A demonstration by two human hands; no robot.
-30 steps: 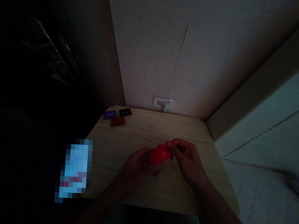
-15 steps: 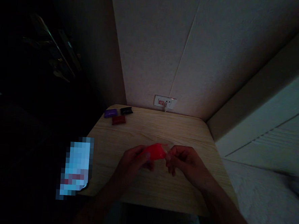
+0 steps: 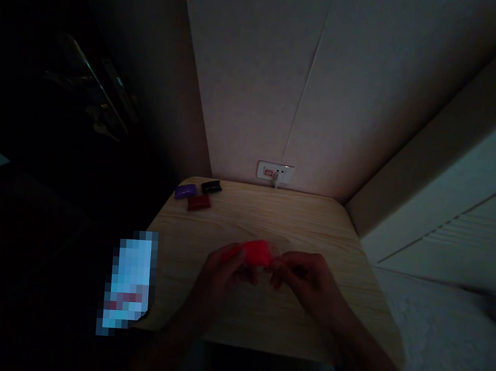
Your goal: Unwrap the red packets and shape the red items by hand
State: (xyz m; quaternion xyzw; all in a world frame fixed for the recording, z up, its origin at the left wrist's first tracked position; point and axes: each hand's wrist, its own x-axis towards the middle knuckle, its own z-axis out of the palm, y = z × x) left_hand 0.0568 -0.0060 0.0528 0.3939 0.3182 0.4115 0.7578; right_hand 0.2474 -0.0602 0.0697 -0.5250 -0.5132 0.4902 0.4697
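A bright red packet (image 3: 257, 253) in clear wrapping is held between my two hands, above the wooden tabletop (image 3: 265, 315). My left hand (image 3: 224, 268) is closed on its left end, the thumb lying over the front. At the other end, my right hand (image 3: 299, 270) pinches the clear edge of the wrapper between thumb and fingers. Both hands are slightly blurred, and the light is dim. What exactly is inside the packet, I cannot tell.
A purple packet (image 3: 185, 191), a black packet (image 3: 211, 186) and a dark red packet (image 3: 199, 202) lie at the table's back left corner. A lit, pixelated screen (image 3: 131, 279) is at the left edge. Behind the table, a wall socket (image 3: 274, 171) holds a plug.
My right hand has moved slightly down and left along the wrapper's right end. The packet sits a little flatter. The whole view has shifted slightly.
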